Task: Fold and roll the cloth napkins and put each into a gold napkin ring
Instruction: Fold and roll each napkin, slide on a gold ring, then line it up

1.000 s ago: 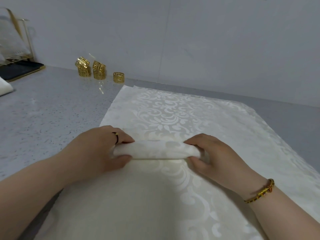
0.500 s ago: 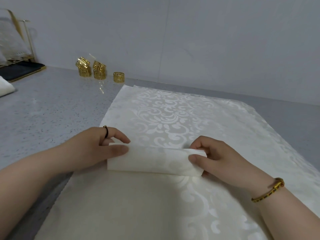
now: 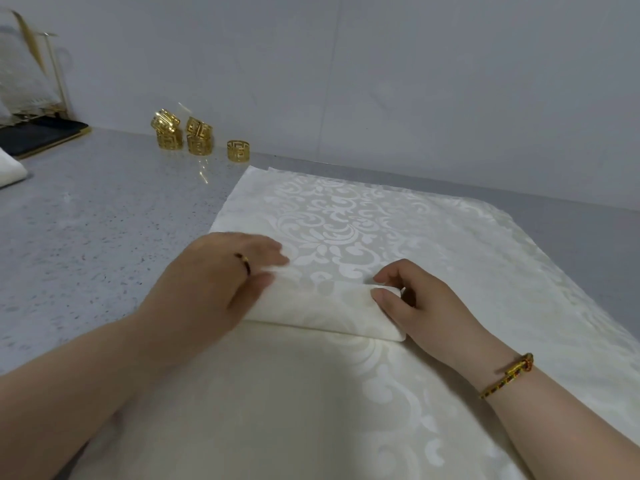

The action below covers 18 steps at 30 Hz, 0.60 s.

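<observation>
A cream damask napkin (image 3: 322,306), partly rolled into a flattened band, lies across a larger spread of the same patterned cloth (image 3: 398,216). My left hand (image 3: 214,282) lies over the band's left end with fingers stretched forward, pressing on it; the hand is motion-blurred. My right hand (image 3: 426,306) pinches the band's right end, thumb on top and fingers curled behind. Several gold napkin rings (image 3: 199,138) stand in small stacks by the back wall at the far left, with one single ring (image 3: 238,151) beside them.
The grey speckled counter (image 3: 86,220) stretches to the left. A black tray with a gold frame (image 3: 41,133) stands at the far left corner, and a white folded cloth (image 3: 8,169) pokes in at the left edge. The wall is close behind.
The tight roll has loosened into a wider, flatter band. My left hand has let go of the end and now lies flat over it. My right hand keeps its pinch.
</observation>
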Available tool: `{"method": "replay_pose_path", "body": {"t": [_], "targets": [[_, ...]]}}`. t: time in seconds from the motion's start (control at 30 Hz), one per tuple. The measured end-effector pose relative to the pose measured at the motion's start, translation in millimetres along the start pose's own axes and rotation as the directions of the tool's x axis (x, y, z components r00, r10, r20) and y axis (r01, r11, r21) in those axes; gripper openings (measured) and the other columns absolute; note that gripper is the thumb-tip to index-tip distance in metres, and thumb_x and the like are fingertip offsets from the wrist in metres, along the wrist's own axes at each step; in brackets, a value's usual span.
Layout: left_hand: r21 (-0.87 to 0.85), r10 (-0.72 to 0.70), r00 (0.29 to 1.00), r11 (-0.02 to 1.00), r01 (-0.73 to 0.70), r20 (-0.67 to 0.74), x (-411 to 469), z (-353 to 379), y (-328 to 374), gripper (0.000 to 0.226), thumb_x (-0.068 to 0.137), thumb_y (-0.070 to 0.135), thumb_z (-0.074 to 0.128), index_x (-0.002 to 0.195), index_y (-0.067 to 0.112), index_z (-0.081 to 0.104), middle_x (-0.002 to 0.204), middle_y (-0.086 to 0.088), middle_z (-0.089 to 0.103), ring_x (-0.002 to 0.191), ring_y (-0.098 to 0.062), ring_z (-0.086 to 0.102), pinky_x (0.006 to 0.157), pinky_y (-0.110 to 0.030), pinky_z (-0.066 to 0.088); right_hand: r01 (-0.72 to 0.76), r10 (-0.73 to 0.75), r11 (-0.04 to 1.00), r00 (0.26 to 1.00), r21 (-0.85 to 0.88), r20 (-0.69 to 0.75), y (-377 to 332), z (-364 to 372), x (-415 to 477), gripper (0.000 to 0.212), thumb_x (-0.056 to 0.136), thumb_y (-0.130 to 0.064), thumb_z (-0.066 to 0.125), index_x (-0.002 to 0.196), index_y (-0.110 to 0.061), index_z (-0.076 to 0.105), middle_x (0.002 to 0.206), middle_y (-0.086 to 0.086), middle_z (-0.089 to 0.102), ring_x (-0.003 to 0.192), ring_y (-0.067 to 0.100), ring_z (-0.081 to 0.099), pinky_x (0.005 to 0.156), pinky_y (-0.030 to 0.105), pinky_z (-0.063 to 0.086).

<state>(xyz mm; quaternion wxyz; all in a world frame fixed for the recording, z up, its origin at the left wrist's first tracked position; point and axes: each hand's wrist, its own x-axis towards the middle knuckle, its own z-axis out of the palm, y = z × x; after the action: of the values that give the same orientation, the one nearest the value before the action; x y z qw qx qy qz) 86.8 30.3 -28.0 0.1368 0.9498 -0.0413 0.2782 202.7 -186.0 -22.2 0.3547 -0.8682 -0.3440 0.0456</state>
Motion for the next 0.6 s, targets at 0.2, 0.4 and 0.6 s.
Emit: {"method": "replay_pose_path", "body": {"t": [0.2, 0.4, 0.6], "targets": [[0.066, 0.102, 0.973, 0.991, -0.118, 0.208, -5, 8, 7, 0.055, 0.097, 0.048, 0.013, 0.118, 0.023, 0.057, 0.110, 0.004, 0.067, 0.109, -0.011, 0.040, 0.096, -0.009, 0.020, 0.059, -0.060, 0.997, 0.998, -0.046, -0.014, 0, 4, 1, 0.019, 0.089, -0.024, 0.053, 0.078, -0.037, 0.046, 0.082, -0.020, 0.045, 0.066, -0.002, 0.045, 0.066, 0.005, 0.035], [-0.072, 0.072, 0.968, 0.996, -0.055, 0.243, -5, 8, 7, 0.060, 0.093, 0.055, 0.016, 0.117, 0.022, 0.060, 0.112, 0.003, 0.067, 0.113, -0.008, 0.039, 0.095, 0.007, 0.006, 0.384, -0.400, 0.902, 0.915, -0.196, -0.048, 1, -9, -3, 0.018, 0.073, -0.045, 0.052, 0.076, -0.027, 0.053, 0.081, -0.017, 0.053, 0.078, 0.004, 0.043, 0.076, 0.009, 0.033], [-0.113, 0.089, 0.970, 0.991, -0.064, 0.225, -4, 13, 2, 0.069, 0.088, 0.063, 0.013, 0.122, 0.023, 0.059, 0.118, 0.002, 0.064, 0.116, -0.007, 0.035, 0.094, 0.007, 0.006, 0.470, -0.461, 0.729, 0.875, -0.497, 0.151, -3, -13, -9, 0.027, 0.063, -0.044, 0.050, 0.076, -0.022, 0.060, 0.074, -0.012, 0.060, 0.066, 0.015, 0.057, 0.062, 0.023, 0.043]]}}
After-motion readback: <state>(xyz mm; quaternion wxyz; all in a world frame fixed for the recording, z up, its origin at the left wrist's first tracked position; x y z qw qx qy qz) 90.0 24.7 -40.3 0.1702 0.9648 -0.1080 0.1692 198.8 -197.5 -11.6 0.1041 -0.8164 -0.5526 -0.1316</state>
